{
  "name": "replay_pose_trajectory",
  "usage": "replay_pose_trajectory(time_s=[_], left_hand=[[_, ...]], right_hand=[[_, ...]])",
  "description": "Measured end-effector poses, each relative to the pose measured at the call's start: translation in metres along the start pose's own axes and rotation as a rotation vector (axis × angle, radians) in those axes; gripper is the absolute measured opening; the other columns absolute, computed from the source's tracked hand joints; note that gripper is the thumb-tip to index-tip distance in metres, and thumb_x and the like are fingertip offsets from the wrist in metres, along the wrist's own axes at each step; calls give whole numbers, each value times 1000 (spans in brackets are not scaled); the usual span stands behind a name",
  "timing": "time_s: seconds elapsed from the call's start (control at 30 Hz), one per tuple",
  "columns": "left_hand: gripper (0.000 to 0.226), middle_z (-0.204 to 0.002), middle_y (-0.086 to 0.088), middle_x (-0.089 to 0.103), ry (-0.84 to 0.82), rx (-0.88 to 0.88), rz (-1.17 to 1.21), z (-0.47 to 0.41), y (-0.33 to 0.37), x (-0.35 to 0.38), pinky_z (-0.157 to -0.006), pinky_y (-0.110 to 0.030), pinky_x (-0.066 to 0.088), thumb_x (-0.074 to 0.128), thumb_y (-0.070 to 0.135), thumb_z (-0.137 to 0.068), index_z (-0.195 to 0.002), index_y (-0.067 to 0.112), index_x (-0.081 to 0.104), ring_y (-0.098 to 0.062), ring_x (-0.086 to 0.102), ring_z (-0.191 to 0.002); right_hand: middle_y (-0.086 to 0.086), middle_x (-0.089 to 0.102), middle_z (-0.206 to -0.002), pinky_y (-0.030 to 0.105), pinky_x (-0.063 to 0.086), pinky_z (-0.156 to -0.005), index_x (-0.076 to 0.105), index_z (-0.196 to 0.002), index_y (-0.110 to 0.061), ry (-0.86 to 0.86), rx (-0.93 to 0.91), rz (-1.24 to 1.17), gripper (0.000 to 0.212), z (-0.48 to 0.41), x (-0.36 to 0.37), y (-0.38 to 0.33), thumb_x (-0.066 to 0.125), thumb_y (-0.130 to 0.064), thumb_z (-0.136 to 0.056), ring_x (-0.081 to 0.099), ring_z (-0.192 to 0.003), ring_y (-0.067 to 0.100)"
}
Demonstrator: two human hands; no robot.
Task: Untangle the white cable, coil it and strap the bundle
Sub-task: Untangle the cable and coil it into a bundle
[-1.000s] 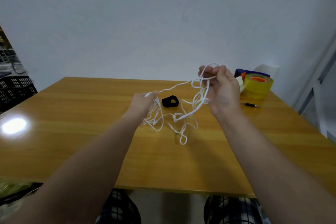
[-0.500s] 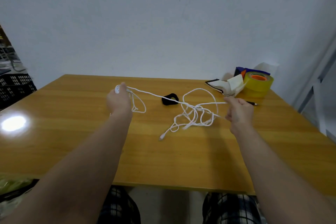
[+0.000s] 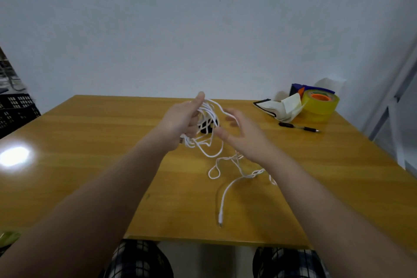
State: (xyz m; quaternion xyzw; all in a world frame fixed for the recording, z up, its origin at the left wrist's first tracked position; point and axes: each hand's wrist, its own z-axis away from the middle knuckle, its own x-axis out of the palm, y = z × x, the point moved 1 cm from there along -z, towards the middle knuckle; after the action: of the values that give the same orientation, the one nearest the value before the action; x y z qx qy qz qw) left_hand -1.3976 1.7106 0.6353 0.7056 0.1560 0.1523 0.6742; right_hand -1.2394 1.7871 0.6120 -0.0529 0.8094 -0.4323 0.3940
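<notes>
So, the fingers [image 3: 191,130] of the left hand [image 3: 178,122] are curled round a bunch of loops of the thin white cable [image 3: 220,218], thumb stuck up on top, and the bundle is held up above the table. The fingers [image 3: 234,117] of the right hand [image 3: 246,137] are spread wide and a bit blurred. Nothing is gripped by them, though one strand is seen running right by the fingertips; whether it's actually touched can't be told tbh.

From the left hand the rest of the cable is draped down onto the orange-brown wooden table [image 3: 90,165], where a loose tangle can be seen under the right wrist, with the plug end laid out toward the near edge. A small black strap [image 3: 206,128] is partly hidden behind the held loops.

Far right, a yellow tape roll with an orange core [image 3: 320,108], a folded white paper [image 3: 282,108] and a black pen [image 3: 297,127] are parked well apart from the cable.
</notes>
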Motion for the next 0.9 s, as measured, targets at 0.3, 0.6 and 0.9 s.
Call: replay_pose_trajectory(time_s=[0.3,0.6,0.9], left_hand=[[59,-54,0,61,-245,-110,299,26,18,13,-50,-25,54,44,56,-81,-41,14,56,-13,63,-52],[33,-122,-22,61,-230,-39,588,19,14,11,-90,-45,53,31,24,-102,-76,11,49,-29,56,-121],[49,-143,-25,42,94,-55,788,-12,-3,4,-78,-39,51,37,19,-102,-142,-7,27,-31,52,-122]], right_hand=[[-5,26,-43,20,17,-40,51,-63,-11,76,128,-575,37,-17,-37,16,64,-44,-75,17,-40,11],[-2,38,-54,20,25,-41,69,-93,-9,-99,164,-302,20,-1,-35,46,54,-23,-94,31,-42,6],[2,58,-74,19,50,-60,54,-129,-30,-333,130,79,36,5,-24,44,47,-15,-98,56,-64,10]])
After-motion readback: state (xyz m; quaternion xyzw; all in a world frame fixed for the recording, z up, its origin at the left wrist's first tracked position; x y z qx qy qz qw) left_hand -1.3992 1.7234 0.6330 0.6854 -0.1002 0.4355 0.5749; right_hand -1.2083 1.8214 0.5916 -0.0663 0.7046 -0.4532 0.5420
